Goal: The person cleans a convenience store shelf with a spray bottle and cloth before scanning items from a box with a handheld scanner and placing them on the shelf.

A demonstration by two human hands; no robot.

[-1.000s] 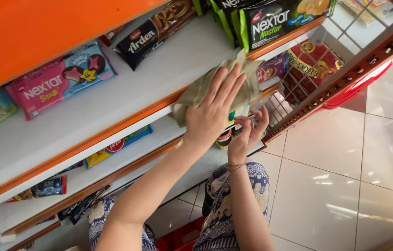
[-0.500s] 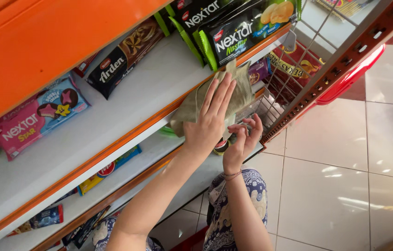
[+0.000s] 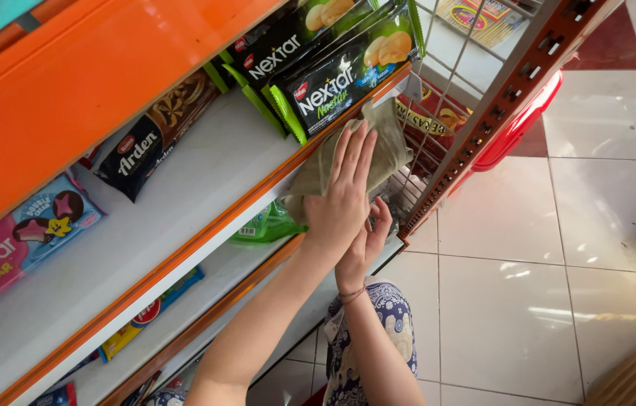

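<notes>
My left hand (image 3: pixel 342 201) lies flat, fingers stretched out, on a crumpled grey-green cloth (image 3: pixel 389 143) and presses it against the orange and white front edge of the shelf (image 3: pixel 182 252). The cloth sits just below black and green biscuit packs (image 3: pixel 333 79) that lean over the shelf edge. My right hand (image 3: pixel 369 239) is directly under the left one, reaching beneath the shelf edge, with fingers raised toward the hanging part of the cloth. Its palm is hidden, so whether it holds anything is unclear.
The white shelf top carries a black snack pack (image 3: pixel 154 139) and a pink and blue pack (image 3: pixel 21 244). A green packet (image 3: pixel 265 225) lies on the lower shelf. A wire rack (image 3: pixel 449 98) with an orange-brown post stands right, a red basket (image 3: pixel 517 128) behind it. White floor tiles (image 3: pixel 543 286) lie right.
Both hands and the cloth have slid along the shelf edge toward the black and green packs and the wire rack. The right hand has tucked in closer under the left.
</notes>
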